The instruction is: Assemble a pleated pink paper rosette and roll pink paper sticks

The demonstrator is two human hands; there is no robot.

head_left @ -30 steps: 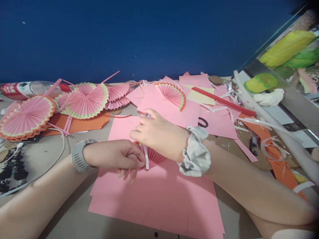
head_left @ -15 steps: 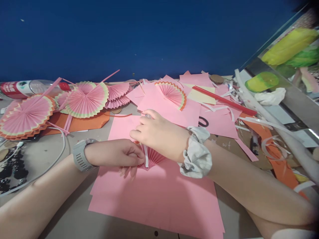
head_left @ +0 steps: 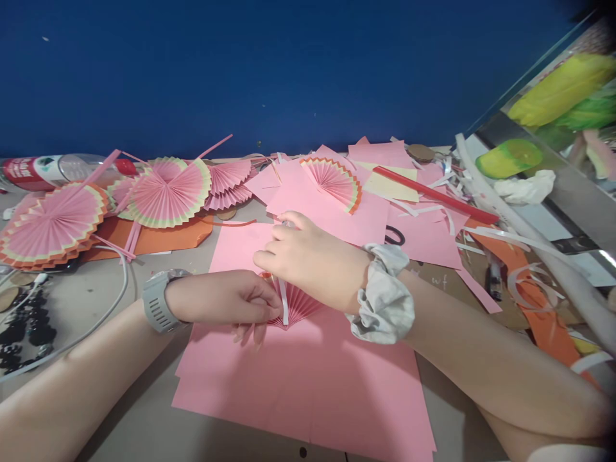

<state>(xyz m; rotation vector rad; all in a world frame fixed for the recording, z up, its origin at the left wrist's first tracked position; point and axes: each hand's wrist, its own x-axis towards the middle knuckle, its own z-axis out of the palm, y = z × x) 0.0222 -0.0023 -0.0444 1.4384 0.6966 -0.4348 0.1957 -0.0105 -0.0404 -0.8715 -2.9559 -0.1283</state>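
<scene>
A pink pleated paper fan (head_left: 304, 308) lies spread on the stacked pink paper sheets (head_left: 308, 385), partly hidden under both hands. A narrow white strip (head_left: 284, 307) runs down its middle. My left hand (head_left: 248, 301), a watch on its wrist, is closed at the fan's left side, with thumb and forefinger pinched at its edge beside the strip. Above the fan, my right hand (head_left: 303, 256) is curled round a small object, mostly hidden. Only a clear bit shows over the knuckles and a small orange bit below the fingers. A fabric scrunchie circles that wrist.
Finished pleated fans (head_left: 168, 192) lie at the back left before a plastic bottle (head_left: 72, 168). Another fan (head_left: 334, 183) rests behind my hands. A red stick (head_left: 433, 192), a black scissors handle (head_left: 395, 235) and paper scraps are to the right. A white cable (head_left: 126, 276) curves at left.
Both hands keep nearly the same pose over the fan. The whole view has shifted very slightly, and nothing has been taken up or let go.
</scene>
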